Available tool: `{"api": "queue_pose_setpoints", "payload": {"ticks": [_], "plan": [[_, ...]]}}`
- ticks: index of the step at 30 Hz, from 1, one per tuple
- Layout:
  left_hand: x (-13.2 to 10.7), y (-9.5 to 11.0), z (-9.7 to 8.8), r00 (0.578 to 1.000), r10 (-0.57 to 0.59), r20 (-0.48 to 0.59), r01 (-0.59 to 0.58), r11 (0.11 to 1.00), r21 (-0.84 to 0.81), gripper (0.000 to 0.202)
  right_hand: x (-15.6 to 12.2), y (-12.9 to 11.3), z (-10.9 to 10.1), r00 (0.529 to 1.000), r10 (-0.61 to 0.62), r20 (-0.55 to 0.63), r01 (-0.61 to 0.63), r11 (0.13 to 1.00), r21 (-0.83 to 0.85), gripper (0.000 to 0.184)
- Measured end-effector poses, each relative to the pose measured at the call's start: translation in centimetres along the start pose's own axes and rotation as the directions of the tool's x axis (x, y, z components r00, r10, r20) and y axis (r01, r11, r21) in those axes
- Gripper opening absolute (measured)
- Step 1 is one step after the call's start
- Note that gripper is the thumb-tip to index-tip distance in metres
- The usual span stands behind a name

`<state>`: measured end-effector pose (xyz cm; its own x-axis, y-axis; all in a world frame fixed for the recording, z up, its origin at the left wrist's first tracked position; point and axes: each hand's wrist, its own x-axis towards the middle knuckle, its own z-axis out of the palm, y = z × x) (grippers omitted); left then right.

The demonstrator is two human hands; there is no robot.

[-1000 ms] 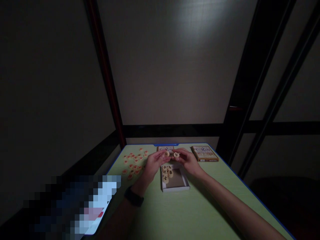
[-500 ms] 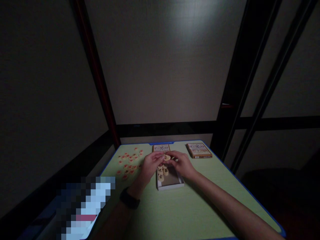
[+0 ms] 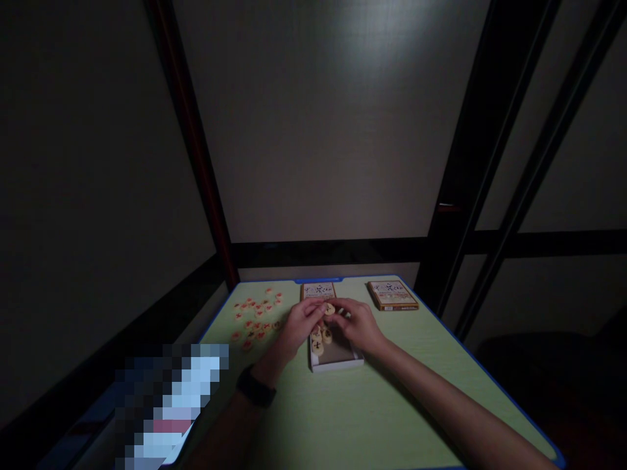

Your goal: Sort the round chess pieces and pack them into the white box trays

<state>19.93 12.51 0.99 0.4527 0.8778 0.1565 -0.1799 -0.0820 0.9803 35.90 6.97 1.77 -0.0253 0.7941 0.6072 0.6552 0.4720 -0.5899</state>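
Observation:
Both hands meet above the far end of an open box tray (image 3: 337, 366) with a white rim. Between their fingertips is a round, pale Chinese chess piece (image 3: 330, 309) with a dark character. My left hand (image 3: 298, 326) is closed with its fingertips at the piece's left side. My right hand (image 3: 360, 321) pinches it from the right with thumb and fingers. In the tray's left part lie several more chess pieces (image 3: 317, 348) with dark characters; the tray's far part is hidden by my hands.
Several chess pieces (image 3: 259, 324), mostly red-marked, lie scattered on the left of the green table (image 3: 392, 405). A printed box lid (image 3: 318, 290) lies behind my hands. Another printed box (image 3: 392, 296) lies at the back right. A pixelated bright patch (image 3: 181, 398) covers the lower left.
The view has shifted slightly, so everything sits a little further right. Both hands stay at the same chess piece, which looks slightly turned.

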Motion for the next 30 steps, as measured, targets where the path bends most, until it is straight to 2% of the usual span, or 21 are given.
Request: {"api": "queue_pose_setpoints", "payload": {"ticks": [6, 12, 16, 20, 22, 24, 27, 30], "plan": [[0.1, 0.5, 0.2, 1.0, 0.022, -0.016, -0.021, 1.0, 0.021, 0.041, -0.1, -0.4, -0.2, 0.996, 0.031, 0.082, -0.024, 0.996, -0.088, 0.032], [0.4, 0.3, 0.2, 0.998, 0.056, -0.016, -0.054, 0.992, 0.118, 0.031, -0.2, -1.2, -1.0, 0.978, -0.092, 0.186, 0.154, 0.922, -0.354, 0.023], [0.3, 0.1, 0.2, 0.997, 0.078, 0.004, -0.077, 0.978, 0.195, 0.027, -0.3, -1.8, -1.3, 0.956, -0.078, 0.284, 0.214, 0.846, -0.488, 0.022], [0.1, 0.4, 0.3, 0.996, 0.077, 0.05, -0.085, 0.975, 0.204, 0.025, -0.1, -2.1, -1.7, 0.951, -0.048, 0.304, 0.206, 0.834, -0.512, 0.021], [0.2, 0.6, 0.2, 0.995, 0.101, 0.016, -0.103, 0.974, 0.2, 0.024, 0.2, -2.4, -2.4, 0.952, -0.025, 0.304, 0.175, 0.862, -0.476, 0.018], [0.5, 0.7, -0.1, 0.986, 0.151, -0.066, -0.133, 0.967, 0.219, 0.019, 0.5, -2.9, -3.2, 0.923, 0.01, 0.384, 0.166, 0.891, -0.423, 0.012], [1.0, 0.5, -0.8, 0.961, 0.209, -0.182, -0.137, 0.929, 0.345, 0.01, 0.5, -3.4, -3.9, 0.826, 0.036, 0.563, 0.204, 0.911, -0.358, 0.005], [1.0, 0.3, -1.2, 0.954, 0.225, -0.197, -0.078, 0.823, 0.562, 0.014, 0.1, -3.4, -3.5, 0.774, 0.042, 0.632, 0.266, 0.884, -0.385, 0.011]]}}
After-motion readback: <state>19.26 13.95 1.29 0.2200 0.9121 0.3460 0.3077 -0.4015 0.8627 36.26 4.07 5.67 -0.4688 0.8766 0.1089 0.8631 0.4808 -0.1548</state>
